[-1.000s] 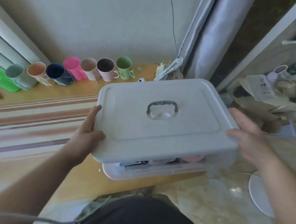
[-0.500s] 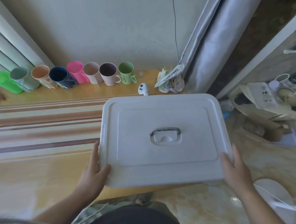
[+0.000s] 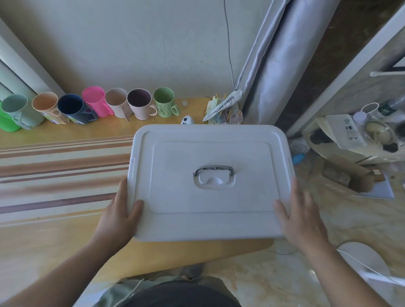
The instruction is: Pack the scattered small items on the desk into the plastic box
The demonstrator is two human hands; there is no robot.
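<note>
The plastic box stands at the desk's near right corner, hidden under its white lid [image 3: 212, 142], which has a grey folding handle [image 3: 213, 177] in the middle. My left hand [image 3: 118, 217] holds the lid's near left edge, thumb on top and fingers along the side. My right hand [image 3: 300, 220] lies flat over the near right corner with straight fingers. Nothing of the box's contents shows. A small white item [image 3: 187, 120] sits on the desk just behind the box.
A row of several coloured mugs [image 3: 138, 103] lines the wall. A wipes pack [image 3: 221, 105] stands by the grey curtain [image 3: 275, 62]. A striped cloth [image 3: 40, 166] covers the desk's left. On the floor to the right are a cardboard box [image 3: 348, 175] and clutter.
The lid came down from a raised tilt and now lies level, hiding the clear box body and its contents. My right hand slid from the lid's side onto its top corner.
</note>
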